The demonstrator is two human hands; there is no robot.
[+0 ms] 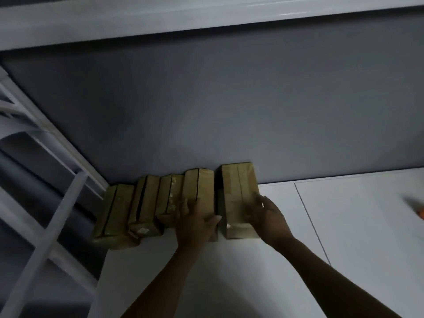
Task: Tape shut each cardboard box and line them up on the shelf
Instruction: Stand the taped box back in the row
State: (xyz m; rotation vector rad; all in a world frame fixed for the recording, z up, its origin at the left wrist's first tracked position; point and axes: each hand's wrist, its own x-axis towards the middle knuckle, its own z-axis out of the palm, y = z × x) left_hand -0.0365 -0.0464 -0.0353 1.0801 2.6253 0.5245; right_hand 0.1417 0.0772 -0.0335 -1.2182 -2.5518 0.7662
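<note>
Head view looks down on a white shelf (344, 226) that meets a grey back wall (229, 111). Five cardboard boxes (168, 198) stand side by side along the back edge of the shelf, starting in its left rear corner, with their long sides running from the wall towards the front edge. The corner box (117, 214) and the second box (146, 203) each show a dark seam down the top, and glossy tape glints on several lids. The first three sit close together and slightly staggered. The fourth box (202, 187) and the fifth box (238, 187) reach closer to the wall, with a narrow dark gap between them.

The left hand (195, 223) lies flat on the front part of the fourth box, fingers stretched along its top and the thumb spread out towards the gap beside the fifth box. The right hand (268, 216) is against the right front edge of the fifth box; its fingers are smeared by blur, so I cannot tell whether they curl round the edge or merely press on it. Both forearms come up from the front edge of the shelf, and the hands are apart, one on each box.

At the shelf's left end stands a white frame (57, 214) of slanting bars. A blurred orange object (421, 213) shows at the right edge of the shelf, perhaps a tool.
</note>
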